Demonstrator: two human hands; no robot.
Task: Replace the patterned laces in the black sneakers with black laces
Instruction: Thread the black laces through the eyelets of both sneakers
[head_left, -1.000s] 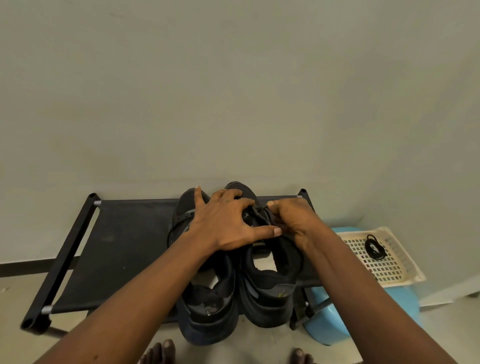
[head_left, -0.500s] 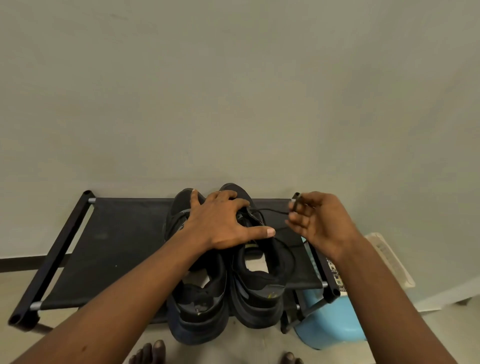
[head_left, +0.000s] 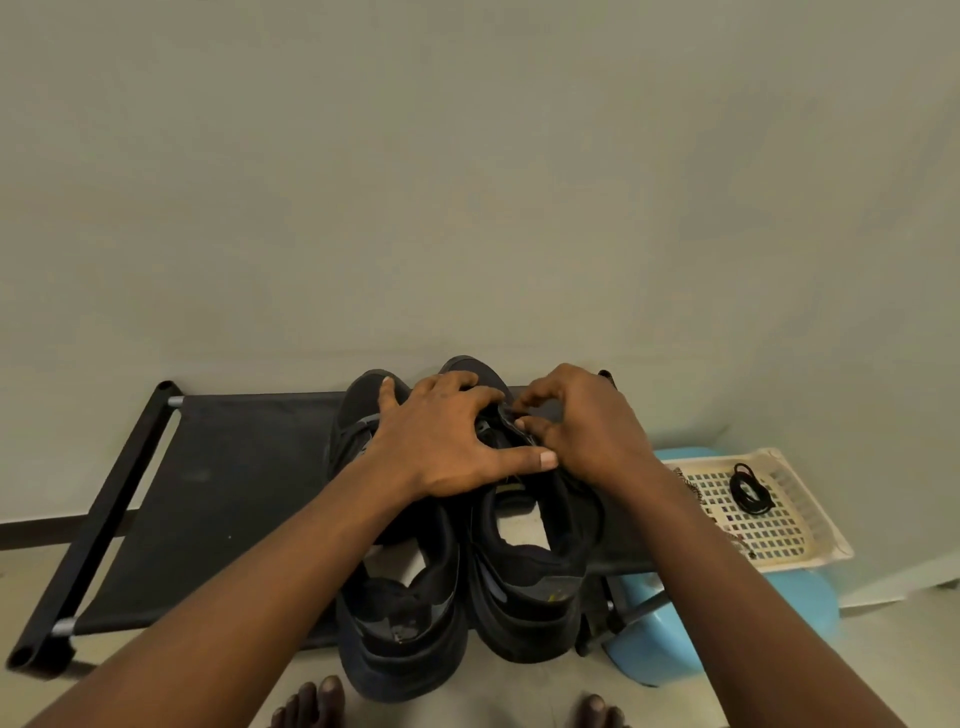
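Black sneakers (head_left: 535, 587): side by side on the rack shelf (head_left: 234, 493), toes to the wall.
Left hand (head_left: 447, 441): fingers spread flat, pressing both uppers down.
Right hand (head_left: 582, 431): thumb and forefinger pinch the threaded lace (head_left: 511, 413) at the eyelets.
Handling: lace looks light and limp; probably best held near its stiff tip.
Spare black lace (head_left: 748, 491): coiled in the basket (head_left: 810, 530).

Dim, flat indoor light — soft shadows, wide-angle bending at edges.
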